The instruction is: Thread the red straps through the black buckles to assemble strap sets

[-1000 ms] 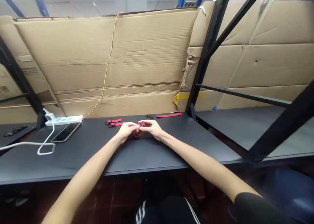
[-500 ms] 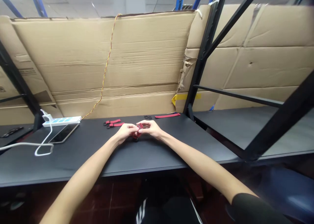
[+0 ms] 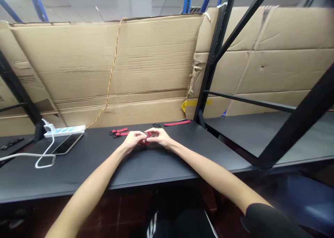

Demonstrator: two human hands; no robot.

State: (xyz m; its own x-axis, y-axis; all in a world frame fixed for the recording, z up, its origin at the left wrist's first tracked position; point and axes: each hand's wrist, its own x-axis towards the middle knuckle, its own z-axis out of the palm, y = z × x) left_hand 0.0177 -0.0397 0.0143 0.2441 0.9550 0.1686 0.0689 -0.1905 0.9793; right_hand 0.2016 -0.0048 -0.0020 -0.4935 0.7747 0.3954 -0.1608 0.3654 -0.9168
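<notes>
My left hand (image 3: 133, 140) and my right hand (image 3: 159, 137) meet over the black table (image 3: 167, 161), fingers pinched together on a small red strap (image 3: 146, 139) with a dark buckle piece. Most of the strap is hidden by my fingers. Behind my hands, two finished red straps with black rings (image 3: 119, 132) lie to the left. A flat red strap (image 3: 177, 123) and two small black buckles (image 3: 157, 125) lie to the right.
A white power strip (image 3: 65, 130), its white cable (image 3: 39, 158) and a phone (image 3: 68, 143) sit at the table's left. Cardboard sheets (image 3: 146, 67) wall the back. A black rack post (image 3: 211, 67) stands right of the straps, with another shelf (image 3: 261, 133) beyond.
My hands have stayed together on the red strap, with small finger movements. The view has drifted slightly right and down.
</notes>
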